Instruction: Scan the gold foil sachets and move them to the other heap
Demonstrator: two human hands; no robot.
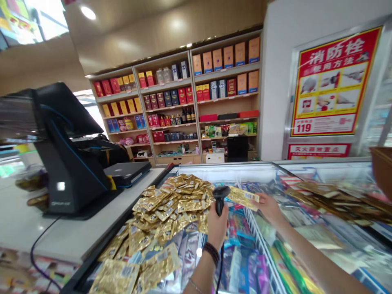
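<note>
Head view, and here we are: my left hand (217, 224) is wrapped around the handle of a black scanner (221, 192), its fingers closed in tight, the scanner's head standing up above my fist and a dark cable (219, 269) dropping below my wrist. A band of dark beads (212, 252) sits on that wrist. Over to my right hand (270, 208), arm stretched forward: its fingers are narrow, pinching one end of a gold packet (244, 197), and the packet slants up and left so that its far end comes just beside the scanner's head. Whether the two touch, I cannot tell. Both hands are above the glass-topped freezer (226, 166), where colourful packs and a white wire divider (256, 237) show below. Left of the scanner, a big heap of gold packets (180, 200) spreads toward me; well off to the right lies another pile of packets (333, 198), with a brown container (382, 171) at the edge. On the white counter (27, 226) to my left stands a black checkout screen (65, 108). Straight ahead, boxes and bottles line the wall shelves (196, 81), and a red-and-yellow fire sign (332, 83) hangs at the right.
</note>
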